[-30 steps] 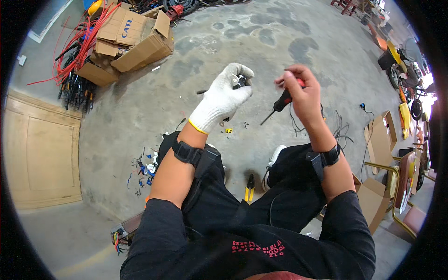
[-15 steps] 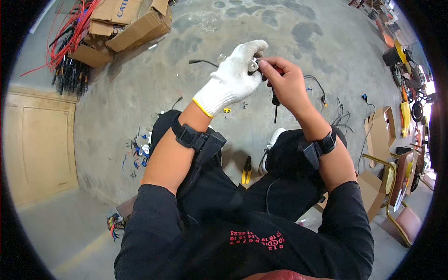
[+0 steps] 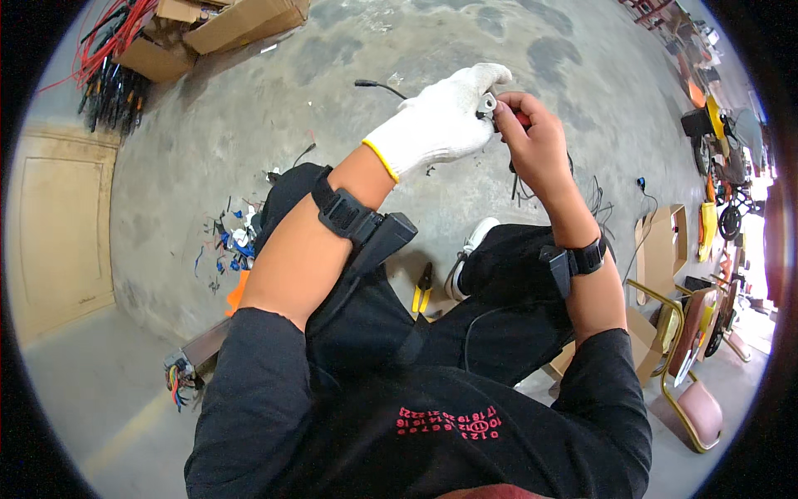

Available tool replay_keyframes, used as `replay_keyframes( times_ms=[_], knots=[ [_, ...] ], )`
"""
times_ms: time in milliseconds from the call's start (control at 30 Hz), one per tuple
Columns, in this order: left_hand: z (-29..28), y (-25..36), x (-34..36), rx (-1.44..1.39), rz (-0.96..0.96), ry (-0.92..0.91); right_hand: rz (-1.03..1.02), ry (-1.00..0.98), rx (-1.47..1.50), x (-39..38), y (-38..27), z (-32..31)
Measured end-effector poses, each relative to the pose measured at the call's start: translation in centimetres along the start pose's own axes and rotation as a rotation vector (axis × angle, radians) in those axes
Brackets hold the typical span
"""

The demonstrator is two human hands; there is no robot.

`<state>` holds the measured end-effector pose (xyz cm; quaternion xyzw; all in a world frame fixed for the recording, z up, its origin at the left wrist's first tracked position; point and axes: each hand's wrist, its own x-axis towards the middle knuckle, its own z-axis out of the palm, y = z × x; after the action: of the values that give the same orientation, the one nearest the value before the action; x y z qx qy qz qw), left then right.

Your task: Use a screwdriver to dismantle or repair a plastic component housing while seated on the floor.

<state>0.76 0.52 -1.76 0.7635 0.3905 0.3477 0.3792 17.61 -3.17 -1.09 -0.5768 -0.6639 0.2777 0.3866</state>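
My left hand (image 3: 445, 116), in a white knit glove with a yellow cuff, is closed on a small silver-grey metal part (image 3: 488, 105). A thin black cable (image 3: 382, 86) with a plug at its end sticks out past the glove's far side. My bare right hand (image 3: 536, 141) is wrapped round a red-and-black screwdriver (image 3: 523, 121), its shank pointing down toward me. The right thumb and fingertips meet the metal part. Where the cable joins the part is hidden by the glove. Yellow-handled pliers (image 3: 423, 291) lie on the floor between my legs.
Loose black cables (image 3: 597, 198) lie right of my knee. Blue and white scraps (image 3: 239, 237) are scattered at the left. Cardboard boxes (image 3: 249, 25) stand at the far left beside bundled red wires (image 3: 100, 41). A chair (image 3: 700, 412) and an open carton (image 3: 665, 241) are at the right.
Both hands have shifted slightly right in the picture, still together with the metal part and screwdriver. The whole view has moved too. The screwdriver's shank shows less clearly now.
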Motion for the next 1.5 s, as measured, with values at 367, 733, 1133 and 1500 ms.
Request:
replay_keyframes(
  times_ms=[367,733,1133,1500],
  knots=[
    [-1.3,0.6,-0.6,0.052,-0.035,-0.091,0.186,-0.111,0.283,0.1,0.2,0.9],
    [-0.7,0.0,-0.9,0.202,0.13,-0.037,-0.004,-0.091,0.111,-0.2,1.0,0.6],
    [-0.3,0.3,-0.3,0.099,0.085,-0.07,0.169,-0.219,0.207,0.5,0.9,-1.2],
    [-0.6,1.9,-0.1,0.077,0.059,-0.073,0.387,-0.285,0.639,-0.1,-0.6,-2.0]
  ],
)
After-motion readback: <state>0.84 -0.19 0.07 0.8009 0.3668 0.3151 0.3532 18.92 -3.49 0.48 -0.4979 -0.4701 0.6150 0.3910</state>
